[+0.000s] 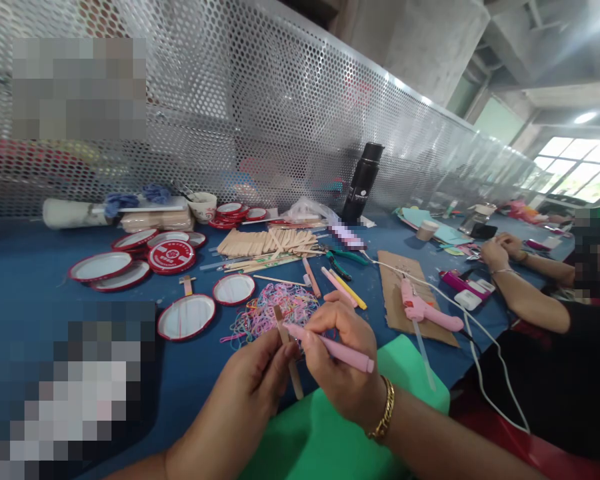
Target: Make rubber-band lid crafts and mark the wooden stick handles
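Between the thumb and fingers of my left hand [260, 367] a flat wooden craft stick [296, 381] is held upright at a slant, its upper end coloured brown. My right hand [343, 353] is closed round a pink marker [347, 352], its tip at the stick's upper part. Behind both hands lies a tangled heap of pastel yarn [290, 300]. Under my wrists is a green sheet [405, 373]. A lid with strands across it [186, 317] and a smaller lid [234, 290] rest left of the yarn.
Craft sticks [265, 243], pliers [340, 265] and loose markers [350, 290] lie beyond the yarn. A pink glue gun [420, 308] rests on cardboard [390, 280], its white cord trailing right. A black bottle [363, 183] stands by the mesh partition [280, 100]. Another person's hands [497, 253] work at right.
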{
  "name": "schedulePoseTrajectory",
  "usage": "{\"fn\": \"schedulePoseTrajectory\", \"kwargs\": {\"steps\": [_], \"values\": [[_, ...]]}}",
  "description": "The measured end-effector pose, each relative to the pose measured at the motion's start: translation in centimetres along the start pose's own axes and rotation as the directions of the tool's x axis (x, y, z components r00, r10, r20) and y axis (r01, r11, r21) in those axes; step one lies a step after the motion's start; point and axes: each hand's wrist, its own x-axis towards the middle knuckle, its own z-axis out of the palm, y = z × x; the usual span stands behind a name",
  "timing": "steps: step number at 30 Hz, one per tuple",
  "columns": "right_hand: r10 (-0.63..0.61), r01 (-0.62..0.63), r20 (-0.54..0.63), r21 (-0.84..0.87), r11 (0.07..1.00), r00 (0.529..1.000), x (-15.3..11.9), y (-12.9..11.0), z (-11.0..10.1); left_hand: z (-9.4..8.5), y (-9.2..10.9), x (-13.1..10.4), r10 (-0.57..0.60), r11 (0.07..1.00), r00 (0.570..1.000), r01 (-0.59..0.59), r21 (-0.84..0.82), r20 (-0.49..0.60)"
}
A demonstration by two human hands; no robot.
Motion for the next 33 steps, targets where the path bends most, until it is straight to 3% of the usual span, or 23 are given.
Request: {"fn": "schedulePoseTrajectory", "kwargs": {"steps": [9, 16, 20, 27, 33], "values": [[0.068, -0.068, -0.019, 0.008, 0.998, 0.998, 0.23, 0.32, -0.31, -0.18, -0.49, 0.09, -0.006, 1.000, 1.000, 0.006, -0.024, 0.002], [0.066, -0.071, 0.044, 0.134, 0.988, 0.997, 0.52, -0.05, -0.71, -0.11, -0.26, 0.07, -0.009, 0.996, 1.000, 0.009, -0.089, 0.003], [0.146, -0.148, 0.026, 0.166, 0.975, 0.989, 0.11, 0.23, -0.15, -0.03, -0.19, 0.11, -0.012, 0.997, 1.000, 0.013, -0.073, 0.005], [0.132, -0.133, 0.015, 0.083, 0.988, 0.991, 0.20, 0.14, 0.12, -0.03, -0.10, 0.02, -0.015, 0.998, 1.000, 0.016, -0.058, 0.022], [0.135, -0.140, 0.071, 0.067, 0.988, 0.988, 0.56, -0.28, -0.05, -0.12, -0.06, -0.11, 0.025, 1.000, 1.000, -0.025, -0.006, -0.010]]}}
